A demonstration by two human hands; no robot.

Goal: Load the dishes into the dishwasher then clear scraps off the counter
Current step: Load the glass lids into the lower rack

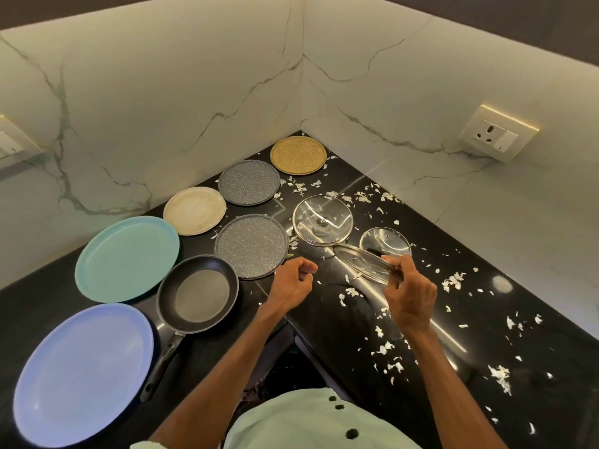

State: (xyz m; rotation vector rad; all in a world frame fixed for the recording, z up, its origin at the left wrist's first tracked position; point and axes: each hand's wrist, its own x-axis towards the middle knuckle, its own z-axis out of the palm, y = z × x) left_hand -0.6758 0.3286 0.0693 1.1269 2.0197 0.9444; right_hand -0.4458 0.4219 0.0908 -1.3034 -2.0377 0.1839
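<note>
Closest to us is a pale green shirt (311,419) with dark buttons. Both bare arms reach out from it over the black counter (551,351).

Down on the left sits a blue plate (82,374). Just past it we see a black frying pan (197,294), with its handle pointing back toward us. On the right side of the counter, little white scraps (500,379) lie all over.

The left hand (290,283) is over the counter near the pan. Its fingers are curled in and there is nothing in them.

The right hand (410,293) pinches the rim of a glass lid (363,262) with its thumb and fingertips. This lid is tilted, with its far edge up off the counter.

Past the pan we see a green plate (126,259) and a speckled grey plate (251,246) lying flat.

Right behind the held lid is a small lid (384,241), and a big lid (322,220) lies just to its left. Both lie flat among more scraps.

Farther back a cream plate (194,210), a second grey plate (249,182) and a gold plate (298,154) run in a row to the corner.

On the white marble wall at the right we see a wall socket (499,134).
</note>
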